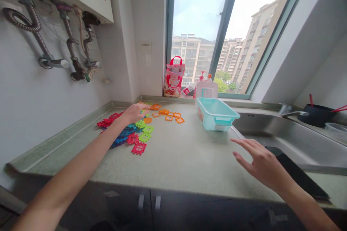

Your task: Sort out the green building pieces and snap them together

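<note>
My left hand [135, 113] reaches over the far side of a pile of flat plastic interlocking tiles, its fingers stretched out near the orange ones. Whether its fingertips touch a tile is hard to see. Below the wrist lie dark blue tiles [123, 137], red tiles [138, 148] and lime green tiles [145, 135]; my forearm hides part of the pile. Several orange tiles [164, 112] are spread to the right of that hand. My right hand [257, 162] hovers over the counter with fingers apart and nothing in it, in front of a turquoise plastic bin [220, 123].
The bin stands on the grey-green counter [173, 158] beside a steel sink [260, 126]. A dark flat board [298, 173] lies by the sink's front. A translucent lid [206, 89] leans at the window, near a red bag [174, 79]. A black pot [317, 117] stands far right.
</note>
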Available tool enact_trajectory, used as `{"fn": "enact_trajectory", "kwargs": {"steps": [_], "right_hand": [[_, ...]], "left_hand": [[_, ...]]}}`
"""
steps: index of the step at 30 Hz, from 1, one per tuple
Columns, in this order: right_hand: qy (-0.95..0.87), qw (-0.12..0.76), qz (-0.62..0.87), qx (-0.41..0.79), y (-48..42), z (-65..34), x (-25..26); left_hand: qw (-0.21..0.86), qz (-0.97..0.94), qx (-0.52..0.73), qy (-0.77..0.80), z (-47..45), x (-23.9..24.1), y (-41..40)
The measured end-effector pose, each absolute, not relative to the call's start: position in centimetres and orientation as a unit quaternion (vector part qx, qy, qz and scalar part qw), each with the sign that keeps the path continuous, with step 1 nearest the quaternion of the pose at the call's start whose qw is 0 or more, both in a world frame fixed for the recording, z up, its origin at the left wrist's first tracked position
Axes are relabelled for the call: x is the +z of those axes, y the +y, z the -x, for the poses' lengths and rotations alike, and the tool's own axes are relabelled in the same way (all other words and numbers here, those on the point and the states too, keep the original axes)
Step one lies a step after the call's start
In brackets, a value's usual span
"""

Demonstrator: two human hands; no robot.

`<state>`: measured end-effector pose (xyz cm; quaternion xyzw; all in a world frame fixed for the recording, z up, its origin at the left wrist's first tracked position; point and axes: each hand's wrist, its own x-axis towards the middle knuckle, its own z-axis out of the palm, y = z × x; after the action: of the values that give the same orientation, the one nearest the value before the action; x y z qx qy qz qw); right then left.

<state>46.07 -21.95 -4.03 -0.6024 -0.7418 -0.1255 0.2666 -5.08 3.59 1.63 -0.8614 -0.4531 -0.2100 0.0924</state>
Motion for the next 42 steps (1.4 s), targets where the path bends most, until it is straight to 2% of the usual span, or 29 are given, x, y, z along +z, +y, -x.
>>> {"fn": "enact_trajectory", "kwargs": {"steps": [2,5,7,11,16,24,32,36,39,42], "right_hand": [[-0.837,0.231,0.489,-0.081,-18.0,-41.7,-3.5],[-0.91,0.199,0.345,-0.116,-11.3,-36.6,-3.8],[-0.921,0.185,0.317,-0.133,-7.4,-34.1,-4.6],[-0.908,0.227,0.343,-0.079,-3.2,-31.2,-6.2],[-0.884,0.29,0.366,0.008,-3.8,-32.1,-7.0],[-0.884,0.298,0.356,0.062,-5.2,-33.0,-6.7],[-0.856,0.333,0.374,0.125,-5.5,-33.1,-6.4],[-0.864,0.333,0.36,0.115,-5.2,-33.0,-6.6],[-0.867,0.334,0.357,0.102,-5.0,-32.9,-6.8],[-0.871,0.33,0.353,0.089,-4.8,-32.9,-7.0]], "left_hand": [[0.092,0.876,-0.175,-0.44,5.1,1.3,3.9],[0.103,0.879,-0.139,-0.444,5.7,0.5,3.3],[0.088,0.885,-0.114,-0.443,6.4,0.5,2.4],[0.049,0.887,-0.079,-0.453,6.9,1.7,0.3],[0.04,0.88,-0.039,-0.472,7.0,1.7,0.0],[0.018,0.893,-0.071,-0.444,8.2,-0.3,2.2],[0.083,0.879,-0.096,-0.459,8.8,0.0,2.8],[0.129,0.894,-0.153,-0.402,8.1,0.9,2.2],[0.124,0.917,-0.2,-0.321,5.5,1.4,0.6],[0.112,0.95,-0.184,-0.226,1.5,0.4,-1.3]]}}
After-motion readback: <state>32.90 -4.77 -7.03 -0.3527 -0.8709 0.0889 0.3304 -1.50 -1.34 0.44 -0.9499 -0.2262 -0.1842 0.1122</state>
